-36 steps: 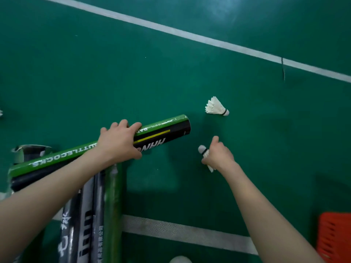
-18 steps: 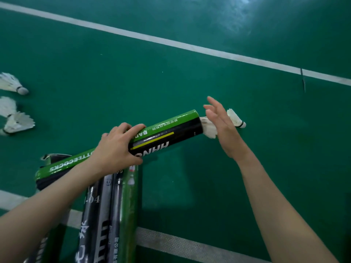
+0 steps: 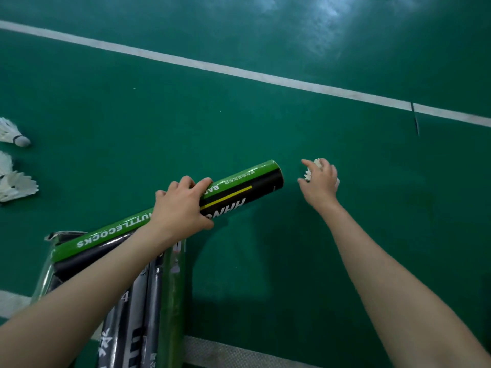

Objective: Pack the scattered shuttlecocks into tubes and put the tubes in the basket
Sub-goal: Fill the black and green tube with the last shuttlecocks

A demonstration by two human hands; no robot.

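Grips green-and-black cardboard tube [image 3: 255, 181] mid-length in left hand [image 3: 182, 211], fingers wrapped round; shows "UTTLECOCKS" in white left of that grip, larger letters half hidden under it. Curls right hand [image 3: 321, 185] over white feathered shuttlecock [image 3: 308, 176], just right of the tube mouth. Likely feather-light, crushable: better pinched at the cork.

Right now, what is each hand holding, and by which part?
The left hand grips the green tube around its middle. The right hand covers a shuttlecock; a firm grip cannot be told.
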